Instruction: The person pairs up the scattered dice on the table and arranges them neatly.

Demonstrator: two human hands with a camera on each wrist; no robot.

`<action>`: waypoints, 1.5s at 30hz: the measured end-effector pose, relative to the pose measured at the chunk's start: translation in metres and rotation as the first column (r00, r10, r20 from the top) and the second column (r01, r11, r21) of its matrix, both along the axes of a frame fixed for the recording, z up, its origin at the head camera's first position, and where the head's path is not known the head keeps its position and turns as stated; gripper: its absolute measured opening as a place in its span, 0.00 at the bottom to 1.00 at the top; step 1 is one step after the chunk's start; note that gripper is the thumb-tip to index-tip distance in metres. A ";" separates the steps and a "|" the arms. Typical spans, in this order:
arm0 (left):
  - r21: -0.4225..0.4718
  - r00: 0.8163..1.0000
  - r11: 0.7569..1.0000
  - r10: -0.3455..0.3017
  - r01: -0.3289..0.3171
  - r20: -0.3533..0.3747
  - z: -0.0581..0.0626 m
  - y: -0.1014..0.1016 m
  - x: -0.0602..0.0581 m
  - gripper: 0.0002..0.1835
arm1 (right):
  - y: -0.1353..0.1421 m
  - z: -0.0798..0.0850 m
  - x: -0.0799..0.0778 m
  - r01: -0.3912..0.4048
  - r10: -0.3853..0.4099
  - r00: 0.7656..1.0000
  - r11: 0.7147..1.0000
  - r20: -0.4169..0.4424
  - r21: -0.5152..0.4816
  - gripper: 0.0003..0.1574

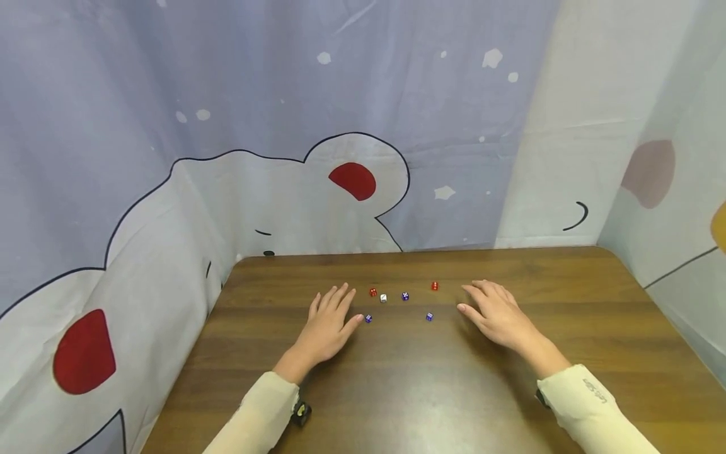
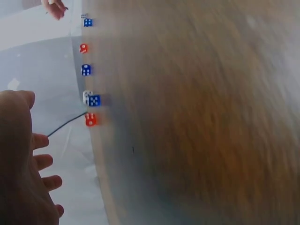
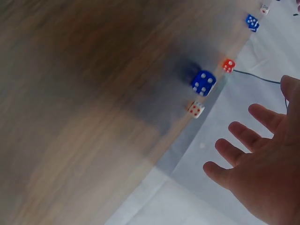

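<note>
I have both hands over the wooden table [image 1: 397, 372], backs up and holding nothing. My left hand [image 1: 326, 328] is open wide, its fingers straight and spread toward the far edge; its thumb ends just beside a blue die [image 1: 368, 319], though I can't tell whether they touch. My right hand [image 1: 496, 315], nearer the right edge, is relaxed, its thumb apart from the fingers. Between my hands, toward the far edge, lie, from left to right, a red die [image 1: 373, 292], a white die [image 1: 383, 298], a second blue die [image 1: 405, 296] and another red die [image 1: 435, 285]. Farther from that edge is a third blue die [image 1: 429, 317]; my right wrist view shows a red-spotted white die [image 3: 196, 109] near it. A printed curtain [image 1: 454, 126] hangs behind the far edge.
</note>
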State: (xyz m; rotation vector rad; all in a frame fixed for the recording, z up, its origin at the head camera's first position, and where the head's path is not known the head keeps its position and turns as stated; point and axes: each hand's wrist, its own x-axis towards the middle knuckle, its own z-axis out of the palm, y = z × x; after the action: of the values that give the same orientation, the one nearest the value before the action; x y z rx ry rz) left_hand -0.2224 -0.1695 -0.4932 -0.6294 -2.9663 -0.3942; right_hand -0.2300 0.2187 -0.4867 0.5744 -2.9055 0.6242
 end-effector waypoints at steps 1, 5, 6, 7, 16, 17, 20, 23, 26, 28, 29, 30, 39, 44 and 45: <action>0.001 1.000 1.000 -0.006 0.006 0.000 0.000 0.003 0.000 0.36 | -0.002 -0.001 -0.001 -0.005 0.005 1.000 1.000 -0.008 0.004 0.35; 0.008 1.000 1.000 -0.024 0.024 -0.002 0.001 0.014 0.001 0.35 | -0.010 -0.002 -0.002 -0.023 0.023 0.999 1.000 -0.026 0.014 0.33; 0.007 1.000 1.000 -0.027 0.027 0.000 0.000 0.017 0.000 0.35 | -0.012 -0.002 -0.003 -0.026 0.026 0.999 1.000 -0.027 0.017 0.33; 0.000 1.000 1.000 -0.031 0.031 0.001 0.000 0.020 0.000 0.35 | -0.014 -0.002 -0.003 -0.029 0.029 0.999 0.999 -0.027 0.019 0.32; -0.056 0.997 0.995 -0.078 0.078 0.003 -0.002 0.045 -0.002 0.33 | -0.029 -0.004 -0.002 -0.062 0.064 0.997 0.997 -0.049 0.046 0.30; -0.061 0.997 0.995 -0.082 0.082 0.005 -0.003 0.047 -0.002 0.33 | -0.030 -0.004 -0.002 -0.067 0.070 0.996 0.996 -0.051 0.051 0.29; -0.079 0.996 0.992 -0.094 0.094 0.003 -0.004 0.056 -0.001 0.32 | -0.033 -0.006 -0.003 -0.078 0.082 0.995 0.995 -0.058 0.068 0.27; -0.102 0.995 0.989 -0.104 0.104 0.007 -0.006 0.064 0.001 0.31 | -0.035 -0.008 -0.003 -0.091 0.097 0.993 0.992 -0.066 0.083 0.24; -0.122 0.993 0.986 -0.117 0.117 0.006 -0.008 0.072 0.001 0.31 | -0.038 -0.009 -0.003 -0.101 0.108 0.992 0.991 -0.072 0.090 0.21; -0.128 0.992 0.984 -0.127 0.126 0.002 -0.009 0.078 0.000 0.30 | -0.041 -0.010 -0.004 -0.103 0.110 0.991 0.990 -0.073 0.092 0.20; -0.133 0.991 0.982 -0.132 0.131 -0.003 -0.009 0.081 0.000 0.30 | -0.042 -0.010 -0.004 -0.102 0.109 0.991 0.991 -0.072 0.091 0.20; -0.136 0.991 0.982 -0.137 0.135 -0.006 -0.010 0.084 -0.001 0.30 | -0.043 -0.011 -0.004 -0.102 0.108 0.992 0.991 -0.071 0.092 0.19; -0.186 0.987 0.970 -0.158 0.154 -0.006 -0.014 0.108 -0.008 0.29 | -0.050 -0.014 -0.005 -0.106 0.113 0.992 0.987 -0.054 0.121 0.17; -0.183 0.989 0.972 -0.150 0.149 0.010 -0.016 0.119 -0.011 0.29 | -0.051 -0.014 -0.005 -0.107 0.113 0.993 0.986 -0.034 0.131 0.17; -0.182 0.989 0.972 -0.149 0.149 0.012 -0.016 0.121 -0.011 0.29 | -0.052 -0.013 -0.005 -0.109 0.114 0.993 0.985 -0.031 0.131 0.17</action>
State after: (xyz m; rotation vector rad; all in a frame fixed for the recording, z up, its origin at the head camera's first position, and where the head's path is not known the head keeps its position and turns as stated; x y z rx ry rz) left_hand -0.2332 -0.0483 -0.5093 -0.8748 -2.9857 -0.1307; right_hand -0.2349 0.1668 -0.5001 0.7612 -2.9089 0.4341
